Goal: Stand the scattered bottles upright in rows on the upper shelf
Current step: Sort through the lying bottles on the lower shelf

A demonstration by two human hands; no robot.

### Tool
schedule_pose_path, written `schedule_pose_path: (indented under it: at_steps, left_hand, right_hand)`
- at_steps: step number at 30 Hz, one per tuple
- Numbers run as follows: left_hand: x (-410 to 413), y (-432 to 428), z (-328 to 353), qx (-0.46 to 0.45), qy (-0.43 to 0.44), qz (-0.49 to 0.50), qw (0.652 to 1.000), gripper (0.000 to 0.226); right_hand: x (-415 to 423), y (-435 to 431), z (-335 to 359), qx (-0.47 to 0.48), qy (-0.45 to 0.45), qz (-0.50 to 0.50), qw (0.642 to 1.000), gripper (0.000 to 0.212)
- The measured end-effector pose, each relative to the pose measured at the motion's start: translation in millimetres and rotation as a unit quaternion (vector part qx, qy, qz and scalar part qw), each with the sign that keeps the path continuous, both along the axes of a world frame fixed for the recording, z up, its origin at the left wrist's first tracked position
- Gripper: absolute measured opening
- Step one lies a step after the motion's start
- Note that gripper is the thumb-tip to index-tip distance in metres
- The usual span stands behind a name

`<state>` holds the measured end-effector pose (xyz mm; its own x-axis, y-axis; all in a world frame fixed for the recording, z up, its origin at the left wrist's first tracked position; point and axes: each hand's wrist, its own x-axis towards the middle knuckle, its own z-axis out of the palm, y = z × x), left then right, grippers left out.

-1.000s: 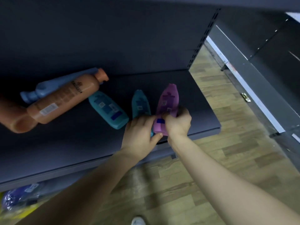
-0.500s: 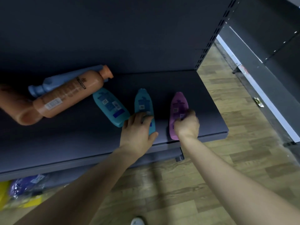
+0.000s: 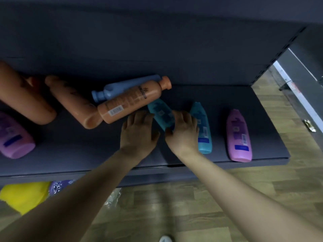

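One dark grey metal shelf [image 3: 227, 95] fills most of the view, with a wood-plank floor [image 3: 244, 198] nearer and to the right. Three tall bottles lie across the shelf's left half. The first orange plastic bottle [image 3: 24, 96] is at the far left and the second orange plastic bottle [image 3: 73, 102] beside it. The labelled orange plastic bottle [image 3: 129, 102] slants away to the right, its base touching the second. A pale blue plastic bottle [image 3: 122, 88] lies just behind it. The left pink plastic bottle [image 3: 12, 137] is cut by the edge of the view. The right pink plastic bottle [image 3: 238, 137] lies with its wide end at the shelf's near edge. Between them, the straight teal plastic bottle [image 3: 203, 130] points directly back. The slanted teal plastic bottle [image 3: 160, 112] meets the labelled orange one at its far end. The right hand [image 3: 183, 135] grips the slanted bottle's near end (thumb on its left, fingers curled over its right). The left hand [image 3: 138, 133] lies spread flat just left of that bottle; whether it touches the bottle, I cannot tell.
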<state>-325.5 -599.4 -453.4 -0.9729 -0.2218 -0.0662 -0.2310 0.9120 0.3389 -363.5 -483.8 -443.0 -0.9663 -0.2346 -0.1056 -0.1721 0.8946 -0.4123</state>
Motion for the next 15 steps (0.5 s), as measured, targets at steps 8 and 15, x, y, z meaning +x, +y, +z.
schedule_pose_path:
  at_steps: [8,15]
  left_hand:
    - [-11,-61,4,-0.04,0.039,0.013,0.998,0.068]
    - [-30,-80,-3,-0.1,-0.049,0.022,0.994,0.084]
  right_hand:
    - [1,-40,-2,0.044,-0.029,0.008,0.999,0.056]
    - [15,-56,-14,0.069,-0.045,0.015,0.996,0.056]
